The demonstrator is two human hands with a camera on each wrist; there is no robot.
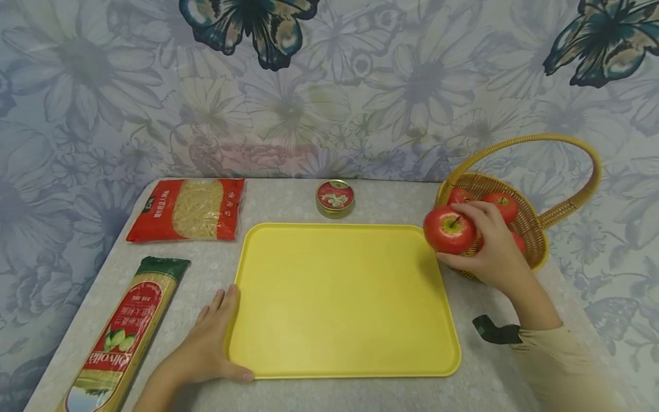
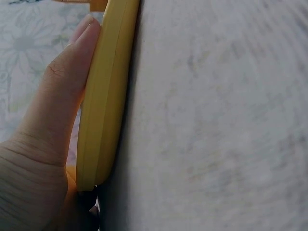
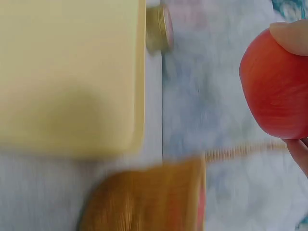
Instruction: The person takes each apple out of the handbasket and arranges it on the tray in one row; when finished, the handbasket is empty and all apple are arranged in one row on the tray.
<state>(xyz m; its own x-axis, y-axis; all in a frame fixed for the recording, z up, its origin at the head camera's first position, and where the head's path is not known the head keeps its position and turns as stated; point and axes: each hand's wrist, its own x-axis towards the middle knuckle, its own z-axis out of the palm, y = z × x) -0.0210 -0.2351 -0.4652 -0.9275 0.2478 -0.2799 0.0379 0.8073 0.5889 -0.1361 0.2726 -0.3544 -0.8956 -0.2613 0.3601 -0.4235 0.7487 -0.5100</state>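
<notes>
Nearest, the left hand (image 1: 208, 343) lies with straightened fingers against the left edge of the yellow tray (image 1: 342, 303), thumb at its near corner; too hard a push there could slide it over the counter (image 1: 288, 395). Farther off, the right hand (image 1: 486, 246), forearm angled in from the right, grips a red apple (image 1: 449, 230) by the tray's far right corner, at the wicker basket's (image 1: 535, 229) left side. A loose grip on that round skin could drop it; a low wrist could knock the basket and spill the other apples (image 1: 501, 206).
</notes>
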